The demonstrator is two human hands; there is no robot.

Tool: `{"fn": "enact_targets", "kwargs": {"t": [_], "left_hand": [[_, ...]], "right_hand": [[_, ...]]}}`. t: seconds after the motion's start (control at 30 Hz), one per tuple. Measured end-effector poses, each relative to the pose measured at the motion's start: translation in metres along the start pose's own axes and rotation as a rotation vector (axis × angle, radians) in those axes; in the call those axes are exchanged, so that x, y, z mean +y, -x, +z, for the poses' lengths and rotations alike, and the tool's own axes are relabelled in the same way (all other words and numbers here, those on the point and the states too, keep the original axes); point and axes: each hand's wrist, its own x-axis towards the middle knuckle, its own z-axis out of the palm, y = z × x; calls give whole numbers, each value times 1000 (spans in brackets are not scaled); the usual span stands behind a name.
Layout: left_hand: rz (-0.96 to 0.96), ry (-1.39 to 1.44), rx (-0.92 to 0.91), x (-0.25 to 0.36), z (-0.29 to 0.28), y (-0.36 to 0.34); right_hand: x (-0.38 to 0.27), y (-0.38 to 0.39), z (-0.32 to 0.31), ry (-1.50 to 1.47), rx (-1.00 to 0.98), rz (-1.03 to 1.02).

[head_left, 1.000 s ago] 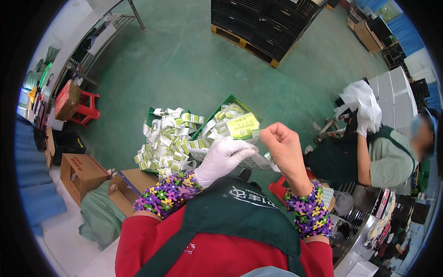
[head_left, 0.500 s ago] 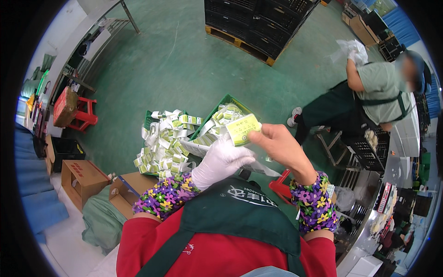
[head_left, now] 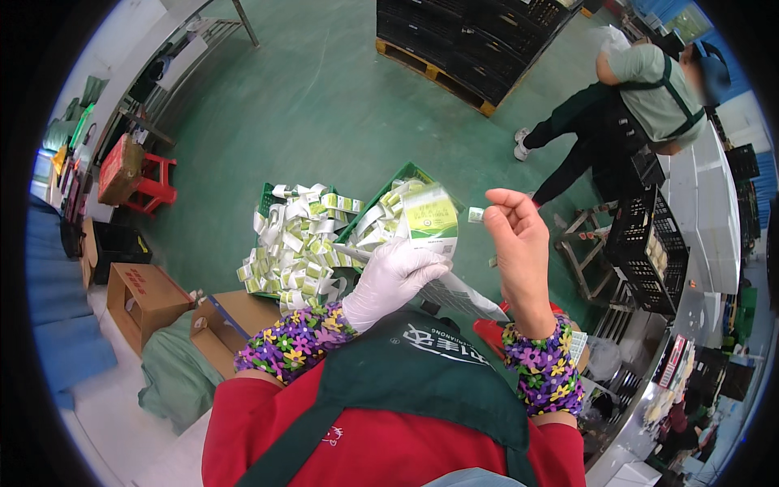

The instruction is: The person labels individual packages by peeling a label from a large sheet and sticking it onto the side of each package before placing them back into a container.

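Note:
My left hand point(head_left: 398, 280), in a white glove, is closed on a clear printed package point(head_left: 430, 223) with a green-and-yellow front, and a pale printed sheet point(head_left: 471, 299) hangs beside it. My bare right hand point(head_left: 519, 256) is raised just right of the package, fingers curled toward the thumb; whether they hold anything is unclear. A small white label point(head_left: 475, 214) shows by its fingertips. Behind the package, one green basket point(head_left: 412, 169) and another green basket point(head_left: 268, 195) are heaped with strips of green-and-white labels point(head_left: 296, 243).
A co-worker point(head_left: 649, 105) bends at the upper right beside a black crate point(head_left: 649, 252) and a metal stand point(head_left: 580, 260). Black crates on a pallet point(head_left: 438, 73) stand ahead. A red stool point(head_left: 158, 187), cardboard boxes point(head_left: 146, 304) and a metal table point(head_left: 187, 24) are at left.
My right hand has drawn away from the package's front and risen to its right, and the package now stands more upright. The co-worker has moved away toward the upper right and bent over.

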Motion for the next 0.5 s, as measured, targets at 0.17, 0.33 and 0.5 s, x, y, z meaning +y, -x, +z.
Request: {"fn": "enact_targets", "kwargs": {"t": [0.17, 0.33, 0.5], "left_hand": [[-36, 54, 8, 2, 0, -1], [10, -14, -9, 8, 0, -4], [56, -21, 28, 5, 1, -3]], "right_hand": [[1, 1, 4, -15, -48, 32], [15, 3, 11, 79, -79, 0], [12, 5, 10, 501, -25, -151]]}}
